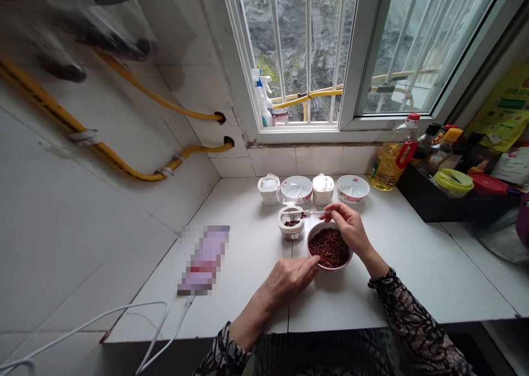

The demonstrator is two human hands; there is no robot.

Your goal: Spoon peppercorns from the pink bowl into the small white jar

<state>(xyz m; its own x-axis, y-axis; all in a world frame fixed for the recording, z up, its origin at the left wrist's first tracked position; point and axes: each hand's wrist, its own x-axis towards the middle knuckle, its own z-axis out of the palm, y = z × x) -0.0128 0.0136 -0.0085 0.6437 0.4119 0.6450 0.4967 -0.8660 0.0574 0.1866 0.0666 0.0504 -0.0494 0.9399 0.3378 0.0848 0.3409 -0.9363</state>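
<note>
A bowl (309, 249) with a pink outer wall holds a heap of dark red peppercorns (329, 248). My left hand (291, 277) grips the bowl's near left rim, thumb and fingers closed at the edge. Pinched in my right hand (346, 226) is a small white spoon (316, 213), held level above the bowl's far side. The spoon's head reaches left to the open mouth of a small seasoning jar (291, 234) with a cream rim. Some peppercorns show inside that jar; its clear lid appears raised at the back.
Behind stand two white lidded jars (269, 189) (323, 188) and two white bowls (296, 189) (353, 189). An oil bottle (388, 164) and a black rack (430, 197) of condiments are at right. A blurred purple phone-like object (204, 257) with a white cable (161, 332) lies left.
</note>
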